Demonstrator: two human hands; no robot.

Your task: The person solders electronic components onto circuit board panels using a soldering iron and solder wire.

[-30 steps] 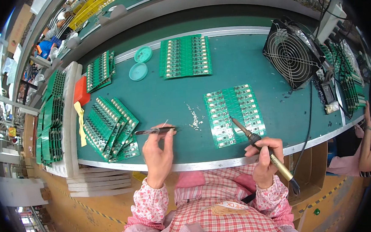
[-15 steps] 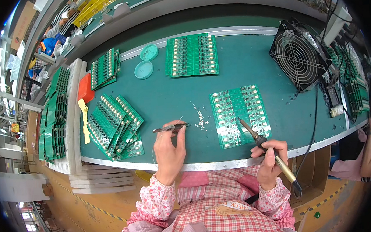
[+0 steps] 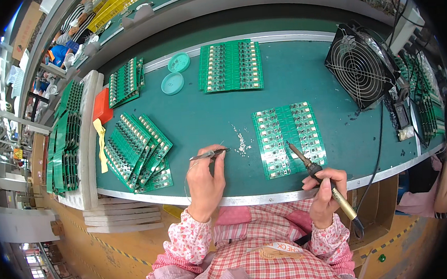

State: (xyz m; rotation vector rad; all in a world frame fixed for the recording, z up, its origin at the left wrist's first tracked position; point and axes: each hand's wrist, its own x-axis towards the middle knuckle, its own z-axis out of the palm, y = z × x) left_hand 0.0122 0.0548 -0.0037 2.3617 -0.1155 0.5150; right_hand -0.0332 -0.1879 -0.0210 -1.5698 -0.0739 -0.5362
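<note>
My left hand (image 3: pixel 205 184) is closed on dark tweezers (image 3: pixel 207 154), held nearly level above the table with the tips pointing right. A thin wire, apparently solder, runs along the same hand. Just past the tips lies a scattered pile of tiny pale components (image 3: pixel 242 146). My right hand (image 3: pixel 325 197) grips a soldering iron (image 3: pixel 344 204) like a pen. Its tip is over the middle of a green circuit board panel (image 3: pixel 278 162) lying flat in front of me; whether it touches cannot be made out.
More board panels (image 3: pixel 231 67) lie at the back, with overlapping stacks (image 3: pixel 131 145) on the left. Two small turquoise dishes (image 3: pixel 172 84) and a red box (image 3: pixel 102 106) stand nearby. A black fan (image 3: pixel 356 70) occupies the right rear; the iron's cord (image 3: pixel 380 150) hangs over the front edge.
My left hand has shifted the tweezers very slightly to the right and tilted them a little. The right hand, iron and panel look unmoved.
</note>
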